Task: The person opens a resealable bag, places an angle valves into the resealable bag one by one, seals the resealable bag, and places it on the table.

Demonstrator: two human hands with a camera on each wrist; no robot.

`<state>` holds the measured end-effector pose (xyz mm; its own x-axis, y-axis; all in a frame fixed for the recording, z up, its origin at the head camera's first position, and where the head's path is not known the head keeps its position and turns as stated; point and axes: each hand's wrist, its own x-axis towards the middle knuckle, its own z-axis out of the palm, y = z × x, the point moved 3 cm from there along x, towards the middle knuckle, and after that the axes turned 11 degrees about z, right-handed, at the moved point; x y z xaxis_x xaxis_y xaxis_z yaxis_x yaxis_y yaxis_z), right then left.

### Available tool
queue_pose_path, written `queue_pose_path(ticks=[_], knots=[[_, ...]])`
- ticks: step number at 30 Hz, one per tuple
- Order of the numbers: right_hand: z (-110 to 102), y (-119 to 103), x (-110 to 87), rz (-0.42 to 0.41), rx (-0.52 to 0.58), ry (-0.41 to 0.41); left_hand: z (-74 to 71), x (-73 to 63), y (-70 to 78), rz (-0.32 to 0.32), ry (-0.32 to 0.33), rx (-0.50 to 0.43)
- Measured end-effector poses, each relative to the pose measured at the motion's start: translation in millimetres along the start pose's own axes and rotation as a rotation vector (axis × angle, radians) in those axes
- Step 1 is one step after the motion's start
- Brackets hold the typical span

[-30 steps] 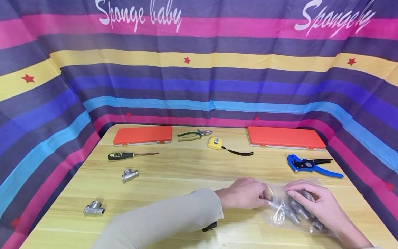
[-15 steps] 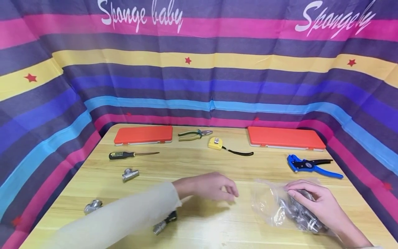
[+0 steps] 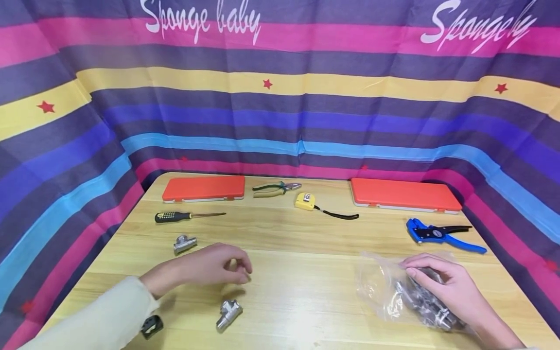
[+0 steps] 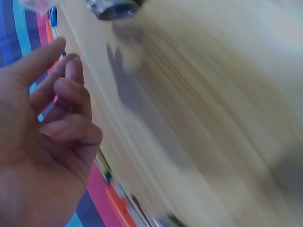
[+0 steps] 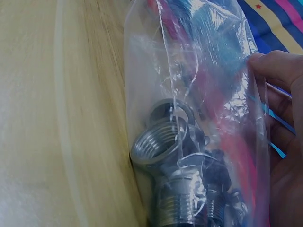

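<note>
My left hand (image 3: 210,266) hovers over the left part of the table, fingers loosely bent and holding nothing. In the left wrist view the hand (image 4: 52,123) is likewise bare. Just below it in the head view lies a shiny metal tee fitting (image 3: 229,315); another tee fitting (image 3: 184,244) lies behind the wrist. My right hand (image 3: 442,282) holds a clear plastic bag (image 3: 376,287) by its upper side, thumb and fingers pinching the film. Inside the bag are several metal threaded fittings (image 5: 175,184), close to the tabletop.
Along the back are two red cases (image 3: 203,188), (image 3: 404,194), pliers (image 3: 275,188) and a yellow tape measure (image 3: 305,201). A screwdriver (image 3: 172,217) lies at left, blue wire strippers (image 3: 437,234) at right. A striped curtain (image 3: 280,112) encloses the table.
My left hand has let go of the bag's mouth and swung left across the table. The near tee fitting has come into view; the far-left one is now behind the sleeve. My right hand stays put.
</note>
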<state>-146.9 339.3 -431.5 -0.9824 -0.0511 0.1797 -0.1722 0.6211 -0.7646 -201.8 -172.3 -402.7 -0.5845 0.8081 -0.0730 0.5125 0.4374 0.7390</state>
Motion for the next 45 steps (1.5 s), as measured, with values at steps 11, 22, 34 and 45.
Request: queue_pose_path(ticks=[11, 22, 34, 45], knots=[[-1, 0, -1.9, 0.001, -0.009, 0.012, 5.1, -50.3, -19.3, -0.039, -0.126, -0.170], [-1, 0, -4.3, 0.032, -0.010, 0.006, 21.5, -45.5, -20.2, 0.064, -0.147, -0.210], [0, 0, -2.9, -0.017, 0.014, 0.005, 29.2, 18.0, -3.6, 0.064, 0.025, -0.041], [0, -3, -1.6, -0.014, 0.002, 0.025, 86.0, 149.8, 63.9, 0.208, 0.025, 0.090]])
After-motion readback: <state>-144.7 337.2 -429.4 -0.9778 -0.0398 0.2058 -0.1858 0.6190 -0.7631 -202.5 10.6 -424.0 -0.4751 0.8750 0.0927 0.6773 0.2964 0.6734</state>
